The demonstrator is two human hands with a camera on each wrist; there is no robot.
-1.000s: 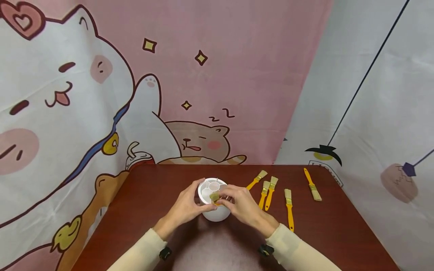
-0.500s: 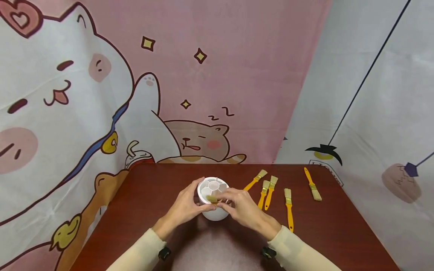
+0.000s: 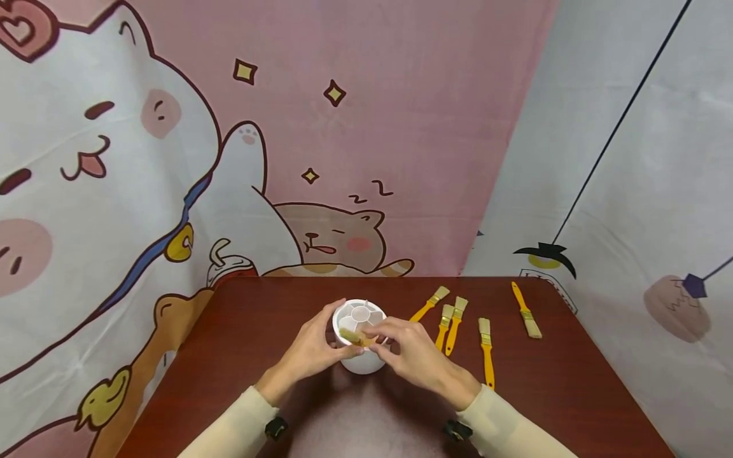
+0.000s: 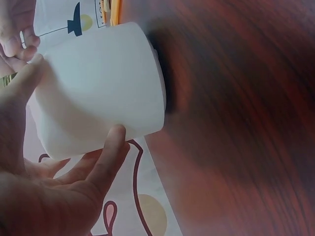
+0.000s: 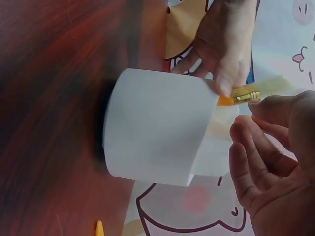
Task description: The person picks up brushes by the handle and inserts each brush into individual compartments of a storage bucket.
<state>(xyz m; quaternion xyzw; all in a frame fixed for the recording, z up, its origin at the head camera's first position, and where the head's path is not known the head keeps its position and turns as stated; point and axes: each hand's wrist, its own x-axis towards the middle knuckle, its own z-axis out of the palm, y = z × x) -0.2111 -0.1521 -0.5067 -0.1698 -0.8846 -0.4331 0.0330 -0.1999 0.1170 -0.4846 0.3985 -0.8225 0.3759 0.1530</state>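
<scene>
A white round desk organizer (image 3: 362, 364) with divided compartments stands on the table in front of me. My left hand (image 3: 312, 346) holds it from the left, thumb at the front rim and fingertips spread along its wall (image 4: 98, 88). At the front of the rim a small paintbrush (image 3: 350, 336) leans with its bristles to the left. Its orange handle goes down at the rim in the right wrist view, largely hidden. My right hand (image 3: 420, 356) pinches the paintbrush near its brass ferrule (image 5: 246, 93), beside the left thumb.
Several more yellow-handled paintbrushes lie to the right on the dark wooden table (image 3: 263, 331): a slanted brush (image 3: 424, 310), a close pair (image 3: 452, 327), a nearer brush (image 3: 487, 356) and a far-right brush (image 3: 525, 310). A printed cartoon cloth (image 3: 401, 159) hangs behind.
The paintbrush's bristle end has swung left and tipped lower in my right fingers. The organizer and my left hand have stayed almost in place.
</scene>
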